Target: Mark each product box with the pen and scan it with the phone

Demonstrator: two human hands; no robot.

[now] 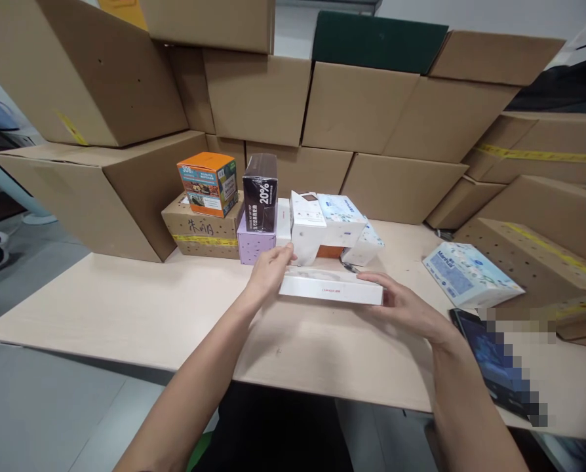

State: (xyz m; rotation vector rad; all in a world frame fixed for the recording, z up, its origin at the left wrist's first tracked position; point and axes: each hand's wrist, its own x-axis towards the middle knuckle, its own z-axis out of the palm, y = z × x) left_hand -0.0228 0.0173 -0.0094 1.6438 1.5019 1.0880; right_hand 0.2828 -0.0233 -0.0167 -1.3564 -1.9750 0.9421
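Low over the tabletop is a flat white box [331, 290] with small red print on its front side. My right hand [401, 300] grips its right end, thumb and fingers curled round the corner. At the opposite end, my left hand [271, 270] has its fingers closed against the box, partly hidden behind it. Just beyond stand a white carton [307, 226] and a blue-and-white tissue pack [341, 213], with another pack [366, 242] leaning behind. A dark brown box [260, 196] rests on a lilac box [256, 244] next to my left hand.
An orange-topped box [208, 183] sits on a taped brown carton [199, 229] at the left. Stacked cardboard boxes [362, 108] wall off the back. On the right lie another tissue pack [472, 275] and a dark handheld device [489, 357]. The table's front edge [332, 395] is near my body.
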